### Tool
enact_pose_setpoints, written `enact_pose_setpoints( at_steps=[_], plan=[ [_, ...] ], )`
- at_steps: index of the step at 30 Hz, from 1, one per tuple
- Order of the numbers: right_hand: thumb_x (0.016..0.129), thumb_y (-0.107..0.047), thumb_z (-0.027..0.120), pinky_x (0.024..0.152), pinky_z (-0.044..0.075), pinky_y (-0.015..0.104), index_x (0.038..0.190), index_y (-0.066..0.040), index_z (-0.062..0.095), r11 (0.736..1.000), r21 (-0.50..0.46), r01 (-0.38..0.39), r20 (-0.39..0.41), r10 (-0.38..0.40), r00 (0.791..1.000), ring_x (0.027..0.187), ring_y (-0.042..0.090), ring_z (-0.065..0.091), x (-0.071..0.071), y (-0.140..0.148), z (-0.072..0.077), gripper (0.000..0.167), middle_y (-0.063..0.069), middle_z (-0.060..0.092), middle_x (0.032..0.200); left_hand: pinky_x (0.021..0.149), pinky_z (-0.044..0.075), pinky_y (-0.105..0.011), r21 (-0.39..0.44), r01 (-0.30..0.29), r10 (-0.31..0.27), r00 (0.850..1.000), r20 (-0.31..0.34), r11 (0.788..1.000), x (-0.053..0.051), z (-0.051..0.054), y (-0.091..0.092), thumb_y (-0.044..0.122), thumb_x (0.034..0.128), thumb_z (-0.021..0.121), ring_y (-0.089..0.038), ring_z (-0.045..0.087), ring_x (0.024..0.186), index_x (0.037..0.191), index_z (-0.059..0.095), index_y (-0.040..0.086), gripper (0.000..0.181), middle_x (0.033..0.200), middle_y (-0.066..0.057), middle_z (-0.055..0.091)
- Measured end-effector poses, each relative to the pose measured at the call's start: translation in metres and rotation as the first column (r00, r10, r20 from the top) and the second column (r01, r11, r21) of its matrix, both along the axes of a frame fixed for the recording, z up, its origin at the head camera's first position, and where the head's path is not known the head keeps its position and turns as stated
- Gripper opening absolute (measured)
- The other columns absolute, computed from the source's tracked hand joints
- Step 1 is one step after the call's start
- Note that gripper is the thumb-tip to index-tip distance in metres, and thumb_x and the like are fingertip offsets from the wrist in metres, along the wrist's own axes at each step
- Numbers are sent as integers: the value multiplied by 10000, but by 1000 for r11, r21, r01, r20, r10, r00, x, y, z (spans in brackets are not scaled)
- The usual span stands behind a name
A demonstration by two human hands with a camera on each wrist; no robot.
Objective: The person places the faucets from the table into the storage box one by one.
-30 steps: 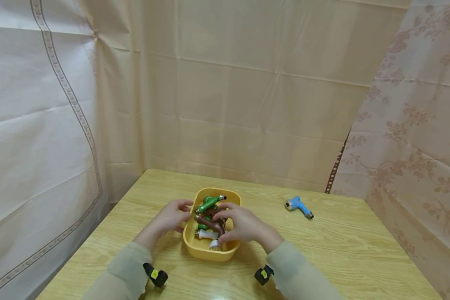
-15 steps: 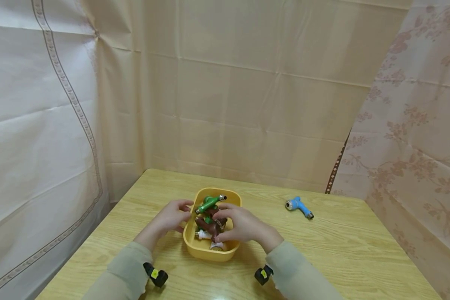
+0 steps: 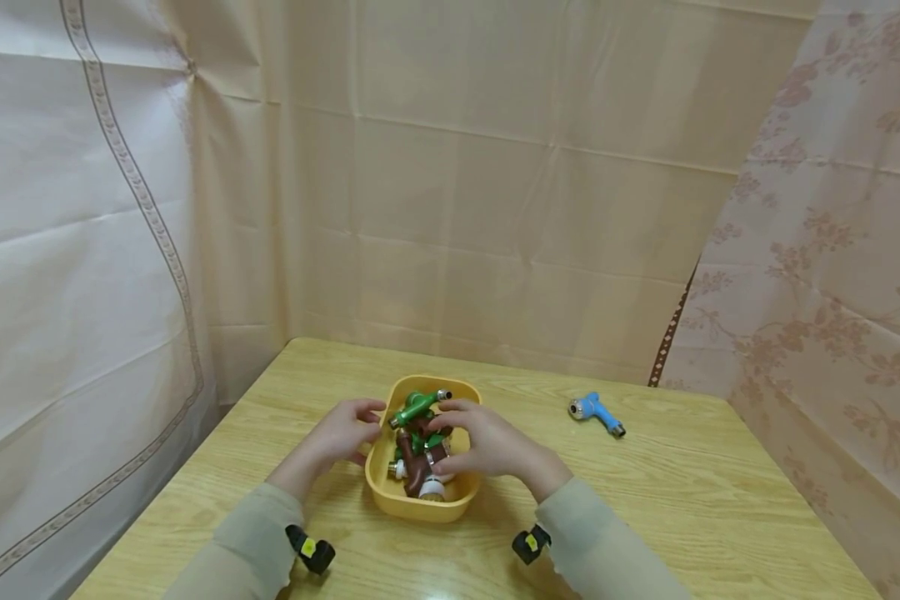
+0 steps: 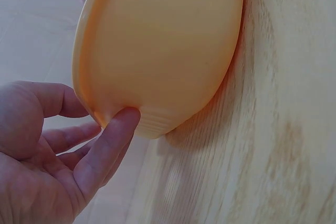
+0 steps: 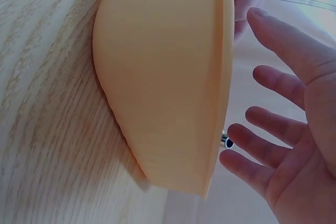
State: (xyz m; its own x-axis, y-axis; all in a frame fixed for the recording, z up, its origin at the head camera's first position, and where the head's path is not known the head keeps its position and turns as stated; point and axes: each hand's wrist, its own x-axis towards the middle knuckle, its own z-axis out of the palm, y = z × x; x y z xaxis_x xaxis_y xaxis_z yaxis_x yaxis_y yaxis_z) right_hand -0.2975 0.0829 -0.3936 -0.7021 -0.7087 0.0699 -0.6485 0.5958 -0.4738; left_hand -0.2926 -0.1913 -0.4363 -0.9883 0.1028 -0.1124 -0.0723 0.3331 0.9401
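My left hand [image 3: 341, 431] holds the left rim of a yellow plastic basin [image 3: 424, 510], its thumb and fingers against the rim and outer wall in the left wrist view. Over the basin's right side hovers my right hand [image 3: 495, 442], fingers spread and loosely bent, with nothing gripped between them. A brown tap [image 3: 414, 471] lies tilted in the basin near a white tap [image 3: 432, 486], which it partly covers. Toward the back, a green tap [image 3: 418, 408] with metal ends rests on top of the pile. More brown and green pieces lie beneath, partly hidden.
A blue tap [image 3: 597, 414] lies alone on the wooden table [image 3: 645, 500], to the right of the basin. Light cloth curtains [image 3: 495, 208] hang behind the table and at both sides.
The brown tap has turned and dropped toward the front of the basin, and my right hand has let go of it, fingers wider apart. My left hand has stayed at the rim.
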Motion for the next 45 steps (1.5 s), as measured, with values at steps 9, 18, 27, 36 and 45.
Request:
enact_pose_setpoints(
  at_steps=[9,18,27,36,45],
  plan=[
    [841,-458,821,1118,396,545,1339,-198,671,1000,-15,-8,-23,8,1000,1391,335,429,-2,4,3,582,102,419,1567,622,627,-428,1,4,-4,1000,-7,1000,1,2,1,3,929,580,-301,644,975,1440,534,5,513,1239,-211,561],
    [853,-446,813,1121,377,572,1349,-209,667,999,-42,0,-54,-2,999,1396,358,417,-1,11,9,568,108,442,1550,628,628,-429,2,2,-2,1000,1,1000,1,2,1,-1,927,581,-305,638,985,1440,531,0,516,1231,-208,566],
    [854,-437,815,1121,378,580,1355,-200,655,996,-78,35,-67,-41,997,1425,367,383,-2,25,13,577,107,434,1552,624,627,-425,-5,-1,1,1000,2,1000,2,3,1,3,933,583,-301,643,986,1446,530,6,515,1237,-206,569],
    [854,-432,815,1115,378,595,1360,-174,649,988,-125,95,-79,-105,991,1414,372,397,-6,44,22,593,90,444,1548,625,627,-427,-3,-1,1,1000,2,1000,3,3,1,3,931,585,-301,640,984,1446,530,7,517,1229,-203,569],
    [842,-454,820,1059,445,596,1359,-146,644,972,-176,155,-119,-178,977,1365,392,462,-13,68,27,627,106,458,1536,627,628,-424,-8,1,-1,1000,0,1000,2,3,0,12,924,587,-306,637,994,1448,526,8,527,1241,-208,567]
  ],
)
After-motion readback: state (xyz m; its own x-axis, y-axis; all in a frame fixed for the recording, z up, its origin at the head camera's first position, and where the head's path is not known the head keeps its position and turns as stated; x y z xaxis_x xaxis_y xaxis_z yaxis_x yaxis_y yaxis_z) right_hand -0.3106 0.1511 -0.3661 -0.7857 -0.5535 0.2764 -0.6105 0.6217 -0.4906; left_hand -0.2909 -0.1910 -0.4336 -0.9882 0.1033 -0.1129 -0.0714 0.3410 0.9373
